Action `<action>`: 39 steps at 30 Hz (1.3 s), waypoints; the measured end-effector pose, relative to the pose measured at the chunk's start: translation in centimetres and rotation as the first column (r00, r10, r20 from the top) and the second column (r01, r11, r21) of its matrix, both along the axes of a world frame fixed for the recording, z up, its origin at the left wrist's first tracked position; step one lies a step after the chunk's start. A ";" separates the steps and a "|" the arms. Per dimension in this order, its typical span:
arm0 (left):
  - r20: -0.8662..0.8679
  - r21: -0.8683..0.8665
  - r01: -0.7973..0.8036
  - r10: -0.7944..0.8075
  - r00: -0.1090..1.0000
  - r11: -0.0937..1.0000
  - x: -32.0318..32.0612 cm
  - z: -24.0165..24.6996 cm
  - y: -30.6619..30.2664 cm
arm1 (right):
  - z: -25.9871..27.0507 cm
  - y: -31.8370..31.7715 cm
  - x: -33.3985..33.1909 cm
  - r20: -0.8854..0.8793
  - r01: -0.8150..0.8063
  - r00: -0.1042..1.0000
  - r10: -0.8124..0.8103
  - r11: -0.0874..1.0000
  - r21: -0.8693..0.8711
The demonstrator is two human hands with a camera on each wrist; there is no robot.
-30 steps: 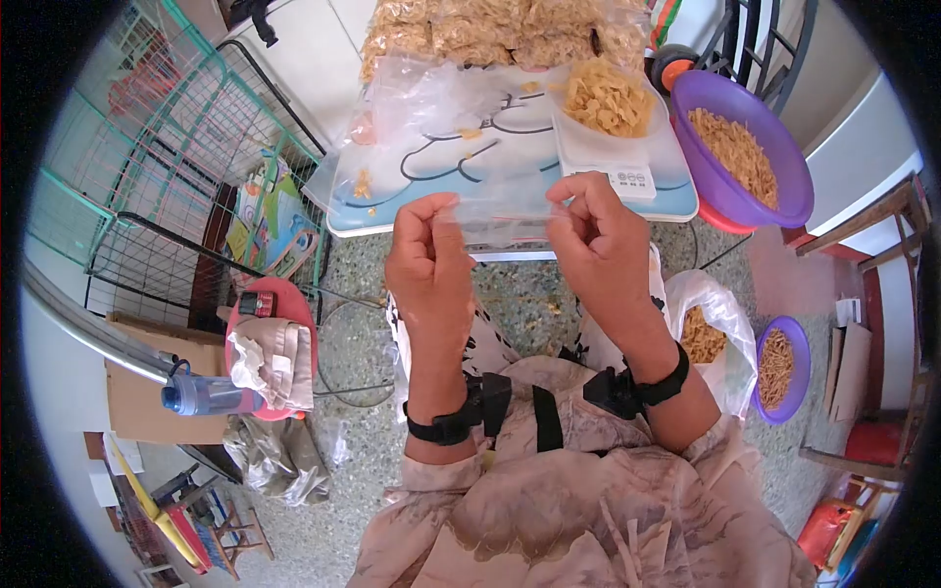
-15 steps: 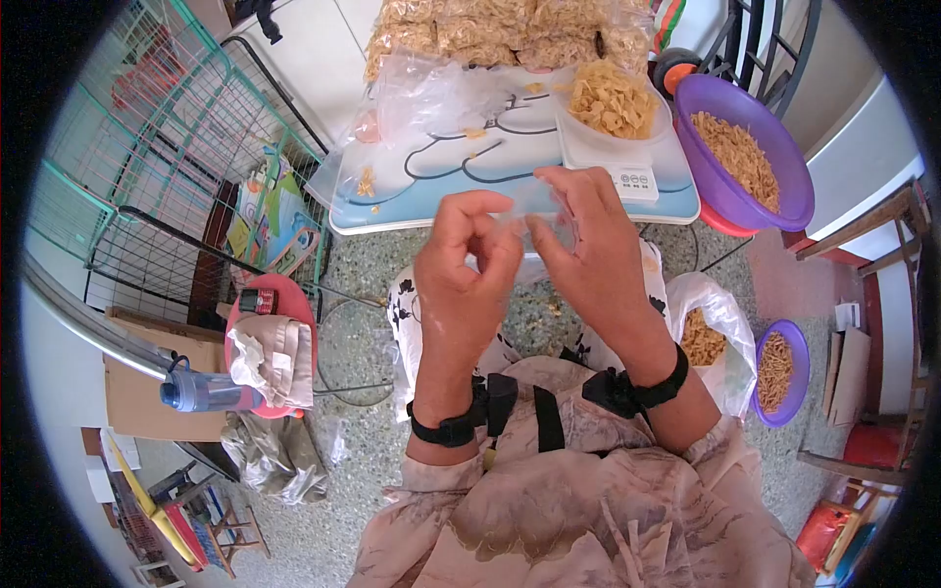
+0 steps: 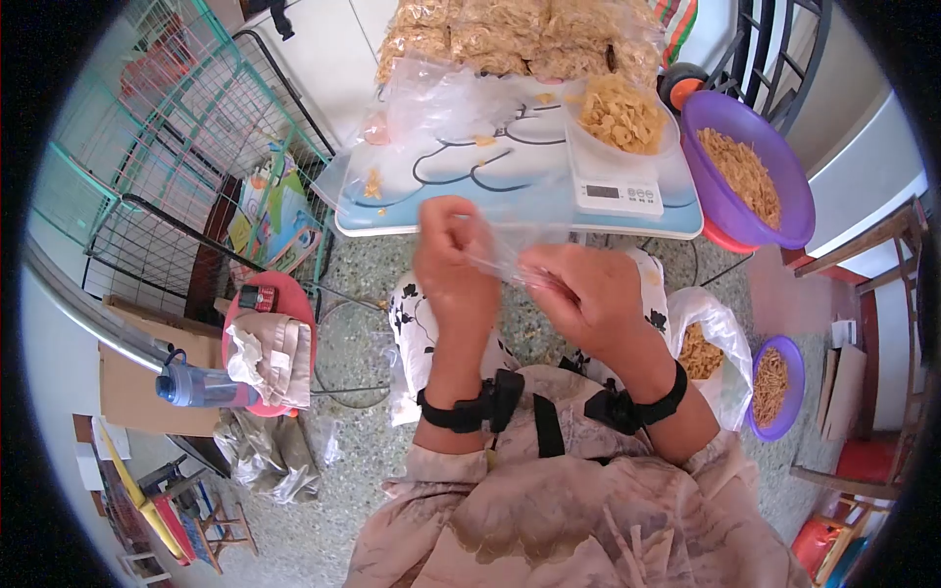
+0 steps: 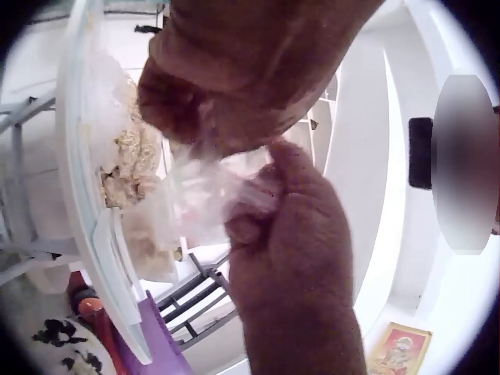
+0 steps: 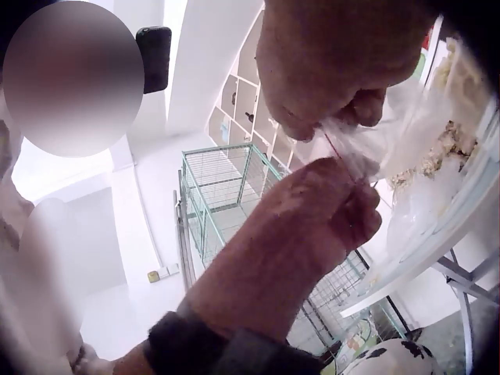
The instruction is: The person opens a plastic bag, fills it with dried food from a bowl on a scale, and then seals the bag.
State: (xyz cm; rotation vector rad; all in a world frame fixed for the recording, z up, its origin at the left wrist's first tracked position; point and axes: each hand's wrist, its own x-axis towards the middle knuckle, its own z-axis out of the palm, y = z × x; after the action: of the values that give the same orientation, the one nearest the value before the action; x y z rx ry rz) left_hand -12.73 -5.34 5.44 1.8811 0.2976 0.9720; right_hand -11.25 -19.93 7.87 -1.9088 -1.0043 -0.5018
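Observation:
A clear plastic bag [image 3: 508, 243] is held between both hands, over the gap between the table's front edge and the person's knees. The left hand [image 3: 455, 260] pinches one side of it with curled fingers. On the other side, slightly lower, the right hand [image 3: 591, 292] grips the bag between thumb and fingers. A thin red line runs along the bag [image 5: 337, 148] in the right wrist view. Beyond the hands, a white digital scale [image 3: 616, 192] bears a clear bowl of yellowish dried flakes [image 3: 621, 116].
Filled bags of flakes [image 3: 520, 37] are piled at the table's back, with loose clear plastic bags [image 3: 436, 98] before them. A purple basin [image 3: 799, 186] stands right of the table [image 3: 392, 218]. An open white sack [image 3: 730, 333] and a smaller purple bowl [image 3: 797, 397] sit lower right.
The hands, wide apart with the bag stretched between them, came close together. The right hand has since moved down toward the lap, and the bag now slants between them.

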 end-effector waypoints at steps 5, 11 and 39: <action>0.054 -0.150 -0.027 0.035 0.998 0.988 0.1 0.5 0.6 | -1.0 0.1 1.0 0.091 0.036 0.995 -0.032 0.998 -0.045; 0.079 -0.205 0.050 -0.034 0.996 0.978 -0.6 2.5 -0.9 | 0.4 0.5 0.8 -0.033 0.199 0.978 -0.207 0.965 -0.173; -0.013 0.131 0.202 -0.202 0.979 0.971 0.0 3.9 -0.5 | 0.3 0.8 2.3 0.254 0.216 0.948 -0.191 0.974 -0.073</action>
State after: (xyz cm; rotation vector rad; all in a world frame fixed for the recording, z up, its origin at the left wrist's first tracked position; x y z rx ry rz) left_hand -12.74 -5.84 9.32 1.9869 0.0396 0.8715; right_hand -8.92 -19.08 8.14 -2.0888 -1.0083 -0.8386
